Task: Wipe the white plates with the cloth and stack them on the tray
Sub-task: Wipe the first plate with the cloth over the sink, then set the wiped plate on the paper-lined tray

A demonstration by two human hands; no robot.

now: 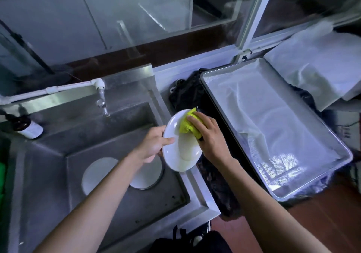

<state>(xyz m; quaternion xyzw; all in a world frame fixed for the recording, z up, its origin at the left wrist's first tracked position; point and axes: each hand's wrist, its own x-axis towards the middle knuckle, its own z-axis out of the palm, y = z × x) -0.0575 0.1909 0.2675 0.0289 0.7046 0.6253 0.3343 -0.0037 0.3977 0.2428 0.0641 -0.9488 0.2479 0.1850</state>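
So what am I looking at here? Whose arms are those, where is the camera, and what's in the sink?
There is no robot here: the arms belong to a person, and the single camera sits on their head, looking down at their hands. The left hand grips a white plate by its edge, tilted above the sink's rim. The right hand presses a yellow-green cloth against the plate's upper part, wiping it. Two more white plates lie flat in the steel sink, under the tap. To the right waits a metal tray with a white lining and no plates on it yet.
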